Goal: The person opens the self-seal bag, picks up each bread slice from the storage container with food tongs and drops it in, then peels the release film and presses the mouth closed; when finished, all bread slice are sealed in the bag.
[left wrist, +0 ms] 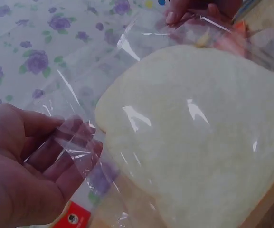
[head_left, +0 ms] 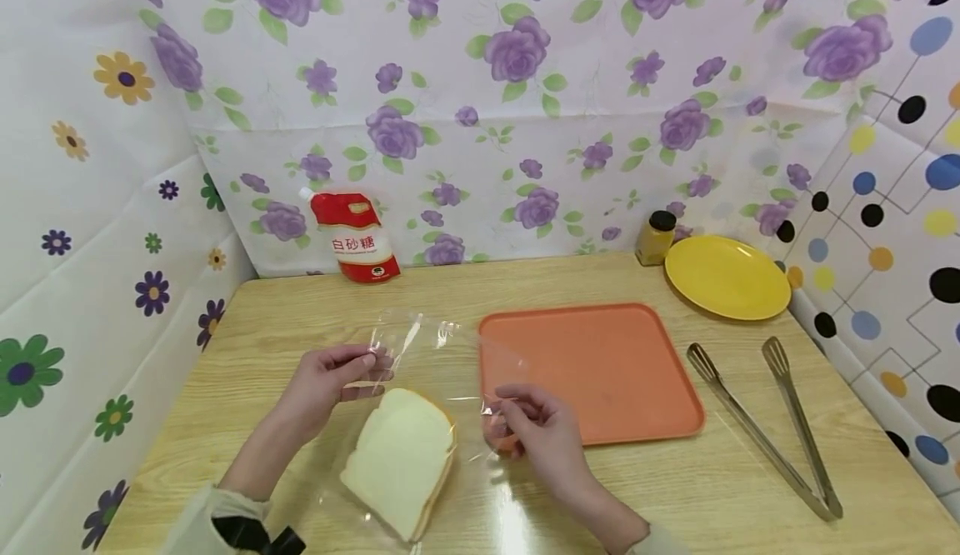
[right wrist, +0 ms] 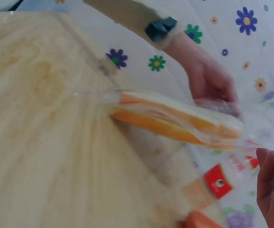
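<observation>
White sliced bread (head_left: 401,462) with a yellow-orange crust lies inside a clear plastic bag (head_left: 429,340), low in the middle of the head view. Seen edge-on in the right wrist view, the bread (right wrist: 170,121) looks like two stacked slices. My left hand (head_left: 321,387) pinches the bag's far left side between thumb and fingers, beyond the bread. On the opposite side, my right hand (head_left: 546,438) pinches the bag's edge close to an orange tray's near left corner. Through the film in the left wrist view, some left fingers (left wrist: 82,135) show beside the bread.
The flat orange tray (head_left: 600,372) lies right of the bag. Metal tongs (head_left: 780,447) rest farther right. A yellow plate (head_left: 727,278) and a black-capped jar (head_left: 656,238) stand at the back right, and a red-and-white sugar pouch (head_left: 356,238) leans against the back curtain.
</observation>
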Demonstrator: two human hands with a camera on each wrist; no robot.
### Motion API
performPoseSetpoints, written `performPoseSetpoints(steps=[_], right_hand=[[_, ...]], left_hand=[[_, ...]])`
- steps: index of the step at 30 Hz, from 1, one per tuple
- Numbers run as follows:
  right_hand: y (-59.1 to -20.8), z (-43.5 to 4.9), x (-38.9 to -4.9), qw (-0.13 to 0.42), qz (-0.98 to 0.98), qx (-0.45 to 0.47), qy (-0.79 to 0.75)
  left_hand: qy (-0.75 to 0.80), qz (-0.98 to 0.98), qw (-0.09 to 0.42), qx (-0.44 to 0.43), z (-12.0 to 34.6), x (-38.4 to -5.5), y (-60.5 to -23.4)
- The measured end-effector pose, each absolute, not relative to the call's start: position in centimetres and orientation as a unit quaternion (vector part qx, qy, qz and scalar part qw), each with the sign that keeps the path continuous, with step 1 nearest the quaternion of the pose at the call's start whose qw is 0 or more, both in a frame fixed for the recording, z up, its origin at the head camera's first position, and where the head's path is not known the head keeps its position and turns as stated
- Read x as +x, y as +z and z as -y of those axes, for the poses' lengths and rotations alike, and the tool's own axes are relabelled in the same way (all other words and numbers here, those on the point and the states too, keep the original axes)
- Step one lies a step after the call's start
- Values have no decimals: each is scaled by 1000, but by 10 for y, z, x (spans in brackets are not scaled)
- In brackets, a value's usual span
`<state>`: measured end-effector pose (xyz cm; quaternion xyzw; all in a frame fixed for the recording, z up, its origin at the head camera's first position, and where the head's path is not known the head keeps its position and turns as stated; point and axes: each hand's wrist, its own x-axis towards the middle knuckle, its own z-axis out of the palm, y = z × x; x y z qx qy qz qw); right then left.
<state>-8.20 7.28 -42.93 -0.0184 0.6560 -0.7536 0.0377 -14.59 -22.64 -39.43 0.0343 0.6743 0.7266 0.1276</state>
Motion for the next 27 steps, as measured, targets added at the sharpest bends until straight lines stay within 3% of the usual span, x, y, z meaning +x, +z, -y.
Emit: performPoseSetpoints(steps=[6,15,20,27], right_hand=[[-392,-99,-82,-6,-688,-110,-717],[-325,-134,-100,-196,-728,-263,-601],[-314,-144,-111,-200,-733,-269,-592],[-313,-154,-101,-137,-733,-238,-622]], left_hand=[[769,-629,95,62,215,-115,-370],[762,-613,-92,190,185,-89,-320],[753,-615,-110,206,176,-92,-321],[760,-618,-111,171,165,-81,-330]])
